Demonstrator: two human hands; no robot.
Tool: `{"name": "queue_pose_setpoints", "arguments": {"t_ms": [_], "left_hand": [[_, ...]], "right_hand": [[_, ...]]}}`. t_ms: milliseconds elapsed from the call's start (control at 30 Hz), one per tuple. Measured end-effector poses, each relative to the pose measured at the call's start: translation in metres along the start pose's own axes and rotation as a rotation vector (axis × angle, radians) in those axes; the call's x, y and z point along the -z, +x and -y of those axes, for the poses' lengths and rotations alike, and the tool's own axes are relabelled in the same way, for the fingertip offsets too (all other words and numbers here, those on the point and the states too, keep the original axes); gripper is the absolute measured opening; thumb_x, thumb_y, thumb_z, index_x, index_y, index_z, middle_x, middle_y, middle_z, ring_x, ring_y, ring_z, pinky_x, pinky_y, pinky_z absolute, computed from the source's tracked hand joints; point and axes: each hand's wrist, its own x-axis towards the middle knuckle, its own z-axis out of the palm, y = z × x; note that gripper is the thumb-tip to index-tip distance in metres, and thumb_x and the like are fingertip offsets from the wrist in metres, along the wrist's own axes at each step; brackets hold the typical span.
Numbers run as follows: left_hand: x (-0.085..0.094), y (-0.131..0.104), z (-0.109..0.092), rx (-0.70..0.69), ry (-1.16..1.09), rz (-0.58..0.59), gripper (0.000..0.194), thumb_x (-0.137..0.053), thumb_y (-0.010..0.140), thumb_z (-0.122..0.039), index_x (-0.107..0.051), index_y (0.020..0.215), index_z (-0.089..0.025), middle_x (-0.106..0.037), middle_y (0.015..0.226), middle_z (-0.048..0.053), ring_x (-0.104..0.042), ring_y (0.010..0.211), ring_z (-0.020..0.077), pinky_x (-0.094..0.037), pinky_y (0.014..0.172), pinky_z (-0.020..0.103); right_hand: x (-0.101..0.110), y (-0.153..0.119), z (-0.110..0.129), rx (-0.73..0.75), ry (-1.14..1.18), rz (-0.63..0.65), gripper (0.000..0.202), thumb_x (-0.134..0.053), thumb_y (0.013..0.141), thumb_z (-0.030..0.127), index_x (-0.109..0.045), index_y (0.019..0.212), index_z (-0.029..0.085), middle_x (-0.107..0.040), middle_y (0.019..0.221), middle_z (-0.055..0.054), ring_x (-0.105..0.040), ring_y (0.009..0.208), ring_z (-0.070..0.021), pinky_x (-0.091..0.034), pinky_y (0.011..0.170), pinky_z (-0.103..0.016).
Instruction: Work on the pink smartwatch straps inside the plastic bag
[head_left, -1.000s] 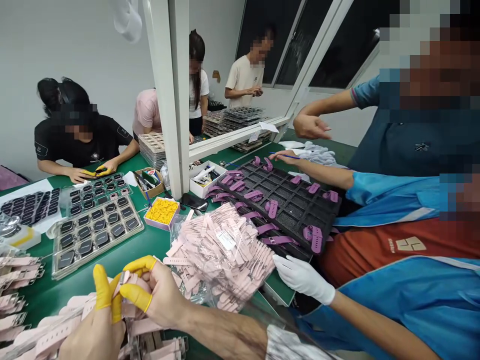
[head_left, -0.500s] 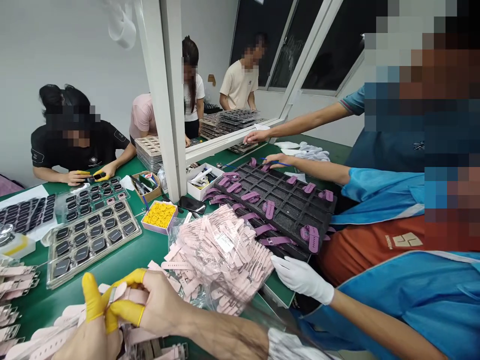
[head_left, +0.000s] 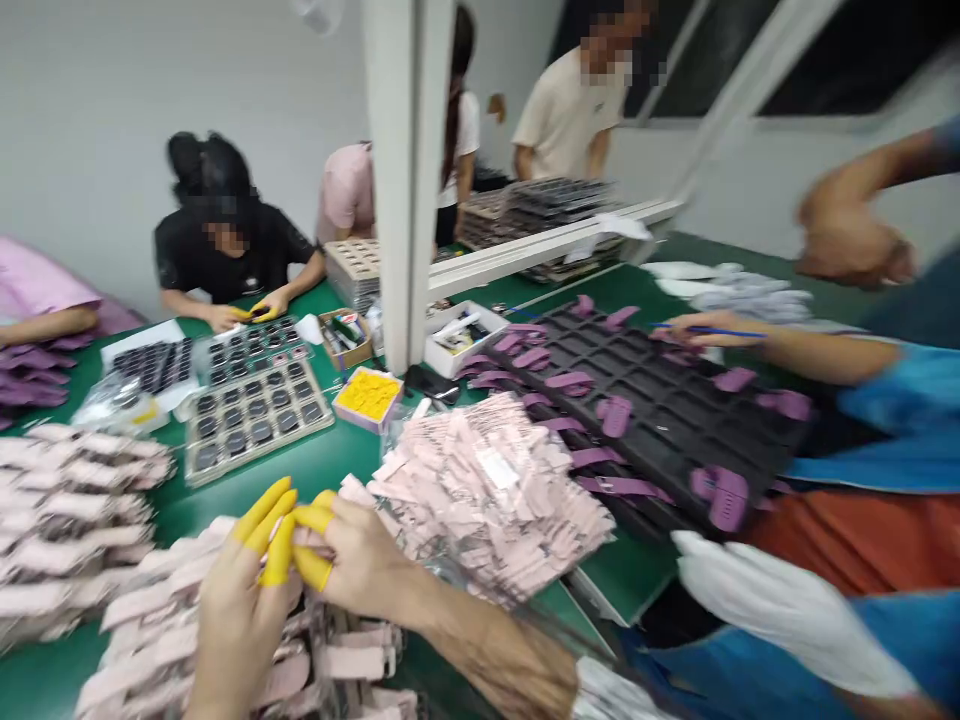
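Observation:
My left hand (head_left: 244, 585) and my right hand (head_left: 367, 555), both in yellow finger cots, meet in front of me. Their fingertips pinch a pink watch strap (head_left: 316, 541), mostly hidden behind the fingers. Rows of pink straps with metal buckles (head_left: 180, 630) lie directly below my hands. To the right of my right hand is a big heap of pink straps (head_left: 487, 490), partly in clear plastic. Another stack of pink straps (head_left: 67, 530) lies on the left.
A small box of yellow finger cots (head_left: 369, 397) stands beside a tray of dark square pieces (head_left: 259, 425). A white post (head_left: 409, 200) rises behind. On the right are black foam trays with purple straps (head_left: 637, 400) and a co-worker's white-gloved hand (head_left: 780, 610).
My view has swung left, so the scene sits further right and blurs. The strap shows less between my fingers now. A co-worker's arm at upper right has drawn back from the table.

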Motion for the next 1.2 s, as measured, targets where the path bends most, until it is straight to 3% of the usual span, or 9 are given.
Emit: {"name": "queue_pose_setpoints", "arguments": {"t_ms": [100,200,300,400,533,700,967,1200], "left_hand": [[0.002,-0.003,-0.013,-0.103,0.086,-0.047,0.032,-0.062,0.098,-0.043,-0.08,0.116,-0.025,-0.073,0.134,0.008,-0.065,0.128,0.0303,-0.049,0.115,0.05],[-0.001,-0.002,-0.02,-0.034,0.01,-0.165,0.032,-0.059,0.101,-0.043,-0.082,0.111,-0.022,-0.076,0.126,0.01,-0.068,0.123,0.0282,-0.05,0.112,0.045],[-0.001,0.0,-0.021,0.056,-0.202,-0.303,0.033,-0.065,0.099,-0.046,-0.082,0.108,-0.019,-0.079,0.115,0.011,-0.074,0.108,0.0258,-0.058,0.102,0.041],[0.003,0.004,-0.022,0.148,-0.476,-0.386,0.035,-0.072,0.093,-0.049,-0.08,0.101,-0.016,-0.082,0.095,0.01,-0.078,0.081,0.0229,-0.065,0.082,0.037],[0.006,0.009,-0.026,0.232,-0.598,-0.409,0.036,-0.077,0.088,-0.049,-0.078,0.097,-0.015,-0.082,0.098,0.011,-0.078,0.071,0.0216,-0.067,0.073,0.036],[0.008,0.011,-0.031,0.275,-0.653,-0.442,0.042,-0.084,0.08,-0.052,-0.077,0.095,-0.014,-0.078,0.077,0.005,-0.077,0.067,0.0206,-0.068,0.069,0.034],[0.008,0.007,-0.03,0.263,-0.657,-0.411,0.04,-0.081,0.083,-0.052,-0.077,0.098,-0.015,-0.079,0.082,0.006,-0.078,0.071,0.0212,-0.069,0.069,0.036],[0.004,0.006,-0.031,0.26,-0.647,-0.359,0.042,-0.082,0.082,-0.054,-0.079,0.097,-0.016,-0.079,0.08,0.006,-0.078,0.07,0.0203,-0.068,0.065,0.031]], "right_hand": [[0.007,-0.005,0.006,-0.005,0.08,0.077,0.018,-0.059,0.102,0.027,-0.074,0.11,0.022,-0.071,0.101,-0.009,-0.068,0.094,-0.0223,-0.057,0.086,-0.034],[0.009,-0.008,0.006,-0.066,0.126,0.106,0.023,-0.063,0.101,0.029,-0.072,0.121,0.022,-0.07,0.101,-0.009,-0.067,0.092,-0.0233,-0.058,0.083,-0.036],[0.009,-0.01,0.008,-0.078,0.114,0.149,0.024,-0.065,0.1,0.027,-0.071,0.121,0.02,-0.07,0.1,-0.008,-0.068,0.09,-0.0242,-0.058,0.08,-0.038],[0.009,-0.01,0.009,-0.073,0.096,0.165,0.023,-0.063,0.1,0.025,-0.07,0.121,0.019,-0.07,0.101,-0.009,-0.068,0.091,-0.0247,-0.059,0.08,-0.039],[0.008,-0.009,0.007,-0.026,0.091,0.141,0.026,-0.063,0.1,0.024,-0.066,0.126,0.021,-0.07,0.106,-0.009,-0.069,0.096,-0.0251,-0.061,0.084,-0.042],[0.006,-0.011,0.006,0.063,0.182,0.018,0.025,-0.065,0.1,0.024,-0.062,0.125,0.022,-0.072,0.107,-0.009,-0.071,0.1,-0.0247,-0.062,0.089,-0.041],[0.005,-0.01,0.006,0.184,0.281,-0.096,0.023,-0.066,0.099,0.018,-0.062,0.119,0.028,-0.069,0.096,-0.005,-0.071,0.087,-0.0215,-0.064,0.076,-0.035],[0.004,-0.008,0.005,0.221,0.31,-0.091,0.027,-0.068,0.095,0.011,-0.066,0.116,0.028,-0.068,0.095,-0.005,-0.07,0.081,-0.02,-0.063,0.072,-0.034]]}}
